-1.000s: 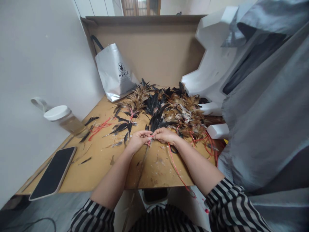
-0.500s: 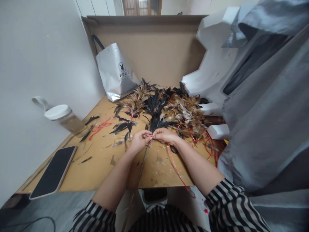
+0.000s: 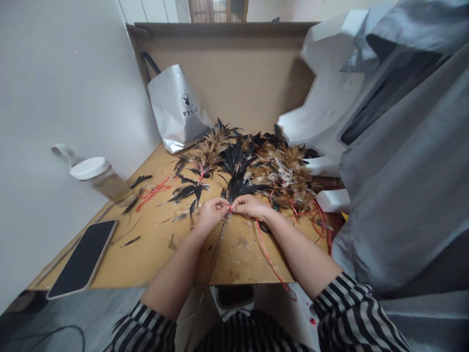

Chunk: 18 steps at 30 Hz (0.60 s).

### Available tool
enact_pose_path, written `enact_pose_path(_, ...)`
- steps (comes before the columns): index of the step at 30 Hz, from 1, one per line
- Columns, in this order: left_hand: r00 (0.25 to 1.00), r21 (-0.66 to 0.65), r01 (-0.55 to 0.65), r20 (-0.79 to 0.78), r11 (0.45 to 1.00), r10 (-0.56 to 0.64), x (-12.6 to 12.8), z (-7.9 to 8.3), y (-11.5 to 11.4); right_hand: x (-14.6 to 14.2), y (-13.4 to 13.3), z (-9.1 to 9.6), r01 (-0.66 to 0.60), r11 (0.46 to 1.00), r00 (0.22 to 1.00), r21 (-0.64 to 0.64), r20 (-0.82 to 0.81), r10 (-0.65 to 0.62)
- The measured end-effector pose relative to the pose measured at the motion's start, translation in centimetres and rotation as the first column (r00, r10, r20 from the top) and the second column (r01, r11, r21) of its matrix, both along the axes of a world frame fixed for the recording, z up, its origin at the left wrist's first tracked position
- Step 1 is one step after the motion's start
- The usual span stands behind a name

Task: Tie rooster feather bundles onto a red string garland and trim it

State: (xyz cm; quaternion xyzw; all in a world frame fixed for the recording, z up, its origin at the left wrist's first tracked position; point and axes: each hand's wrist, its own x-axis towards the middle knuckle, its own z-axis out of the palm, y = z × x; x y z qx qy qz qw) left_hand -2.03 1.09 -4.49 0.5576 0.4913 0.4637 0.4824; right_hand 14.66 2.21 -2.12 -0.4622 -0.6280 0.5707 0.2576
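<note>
Both hands meet over the middle of a wooden board (image 3: 146,264). My left hand (image 3: 210,213) and my right hand (image 3: 251,206) are closed in pinches, fingertips almost touching, at the base of a bunch of black feathers (image 3: 238,168). A red string (image 3: 269,256) shows between the fingertips and trails from under my right hand over the board's near edge. A thin stick (image 3: 216,244) runs from the pinch point down toward me. Behind the bunch lies a pile of brown and black feathers (image 3: 282,171).
A black phone (image 3: 82,259) lies at the board's left front. A white-lidded jar (image 3: 98,178) lies on its side by the wall. Red strings (image 3: 152,191) and loose feathers lie near it. A silver bag (image 3: 178,110) stands against cardboard behind. White foam (image 3: 330,199) and grey cloth (image 3: 403,161) crowd the right.
The hands stay pinched at the same spot on the feather bunch. The view has shifted slightly; nothing else has visibly moved.
</note>
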Motion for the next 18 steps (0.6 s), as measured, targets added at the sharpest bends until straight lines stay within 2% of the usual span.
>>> enact_pose_path(4,1.000,0.031,-0.019,0.003,0.999,0.019,0.3,-0.4,-0.2,-0.2,0.0,-0.1,0.008,1.000,1.000,0.012,0.007,-0.008)
enact_pose_path(9,0.996,-0.086,0.022,0.085,0.996,-0.015,0.4,0.4,-0.4,-0.3,-0.1,-0.2,0.028,0.998,0.999,0.047,0.014,-0.029)
enact_pose_path(18,0.967,-0.250,0.039,0.252,0.967,0.026,-0.5,1.7,-0.3,-0.7,-0.6,0.4,0.059,0.996,0.998,0.067,0.030,-0.061)
